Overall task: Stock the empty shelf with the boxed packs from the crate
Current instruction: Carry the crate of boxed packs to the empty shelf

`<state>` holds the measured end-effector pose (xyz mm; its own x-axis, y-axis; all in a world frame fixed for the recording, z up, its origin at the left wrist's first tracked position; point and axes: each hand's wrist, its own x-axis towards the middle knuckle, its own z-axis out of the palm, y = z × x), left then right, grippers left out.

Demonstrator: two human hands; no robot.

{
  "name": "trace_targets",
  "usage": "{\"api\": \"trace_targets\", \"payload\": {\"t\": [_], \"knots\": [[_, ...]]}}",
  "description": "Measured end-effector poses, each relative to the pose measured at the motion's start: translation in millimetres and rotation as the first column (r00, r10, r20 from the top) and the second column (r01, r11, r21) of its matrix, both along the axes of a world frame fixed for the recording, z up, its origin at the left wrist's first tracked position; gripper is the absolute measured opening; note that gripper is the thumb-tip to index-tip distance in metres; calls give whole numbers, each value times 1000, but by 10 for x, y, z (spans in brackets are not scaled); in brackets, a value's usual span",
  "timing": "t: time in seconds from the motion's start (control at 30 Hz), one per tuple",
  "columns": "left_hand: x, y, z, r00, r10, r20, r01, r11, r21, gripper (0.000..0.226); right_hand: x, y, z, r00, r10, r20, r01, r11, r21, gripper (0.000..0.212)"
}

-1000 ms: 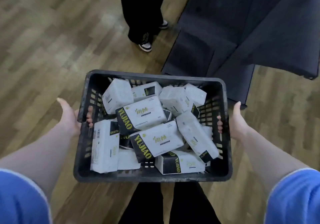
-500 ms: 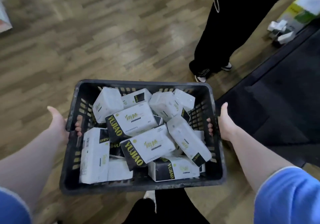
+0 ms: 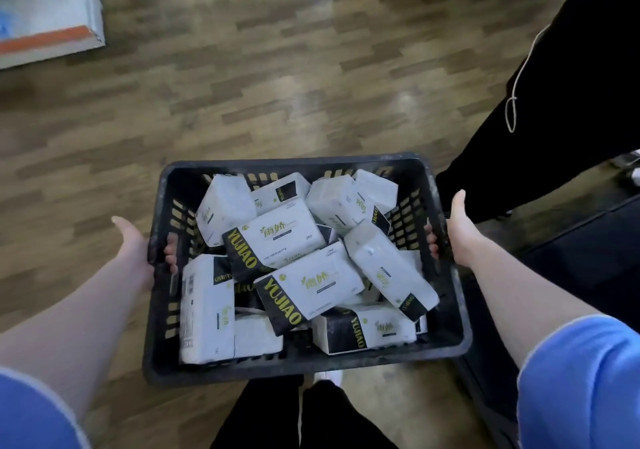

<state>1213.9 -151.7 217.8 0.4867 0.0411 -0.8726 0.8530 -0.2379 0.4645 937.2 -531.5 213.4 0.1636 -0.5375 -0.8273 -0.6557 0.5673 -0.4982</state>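
I carry the crate [image 3: 304, 362] in the lower middle of the frame, above the wood floor [image 3: 242, 84]. My left hand [image 3: 136, 244] grips its left side, fingers curled through the handle slot, thumb pointing forward. My right hand [image 3: 457, 230] grips the right side the same way. The packs [image 3: 308, 285] lie heaped inside, white with black ends, tilted over one another (none looks taken out yet, as far as I can judge). So nothing is stocked: the whole load is left to place. No empty shelf shows; at the upper left a blurred display edge [image 3: 52, 39] may be shelving, but I cannot tell. Someone in black trousers [image 3: 571, 102] stands at the right, just beside the crate.
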Motion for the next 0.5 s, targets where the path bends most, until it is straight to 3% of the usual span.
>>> {"api": "trace_targets", "payload": {"t": [0.5], "knots": [[2770,-1752,14,985,-170,29,170,985,-8,92,2132,-1196,-13,988,-154,5,154,988,1,90]]}}
